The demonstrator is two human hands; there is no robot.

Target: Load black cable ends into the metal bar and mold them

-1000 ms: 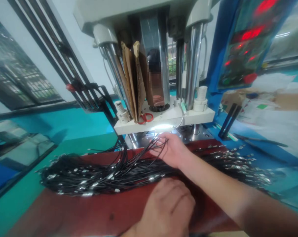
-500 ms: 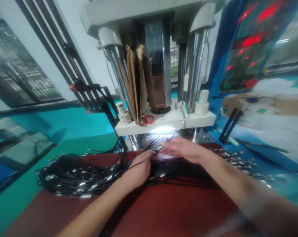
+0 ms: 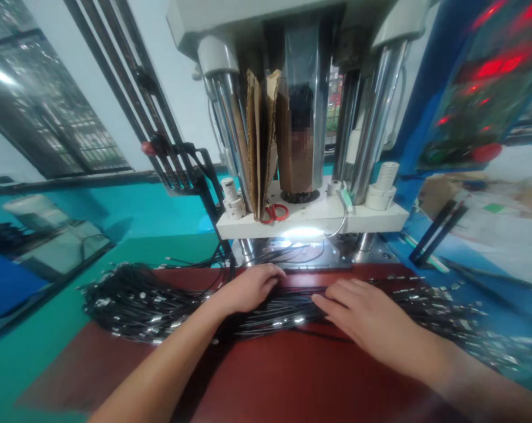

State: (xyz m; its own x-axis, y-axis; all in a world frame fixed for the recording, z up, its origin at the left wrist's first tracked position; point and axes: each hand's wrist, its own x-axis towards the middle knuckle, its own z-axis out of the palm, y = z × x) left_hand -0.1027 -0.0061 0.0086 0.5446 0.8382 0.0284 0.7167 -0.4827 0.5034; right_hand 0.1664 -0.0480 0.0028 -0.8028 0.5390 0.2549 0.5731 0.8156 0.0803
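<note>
A thick bundle of black cables (image 3: 275,311) with small shiny metal ends runs across the red-brown work surface. My left hand (image 3: 251,288) is at its far side, left of the middle, with fingers loosely bent and no cable visible between them. Over the right part of the bundle, my right hand (image 3: 363,308) rests with its fingers extended and slightly apart, touching the cables. Several thin black cables (image 3: 288,254) lie on the metal plate (image 3: 327,255) beneath the press, beyond both hands.
The press's white crosspiece (image 3: 358,220), lit from below, hangs over the plate. Red-handled scissors (image 3: 275,212) and folded cardboard (image 3: 259,147) rest on it. A blue control panel (image 3: 472,100) with red displays stands right. A black slotted bracket (image 3: 178,170) stands left.
Both hands have come back from the plate's front edge and moved apart, the right one onto the bundle. The thin cables they were handling now lie on the plate. The view has shifted.
</note>
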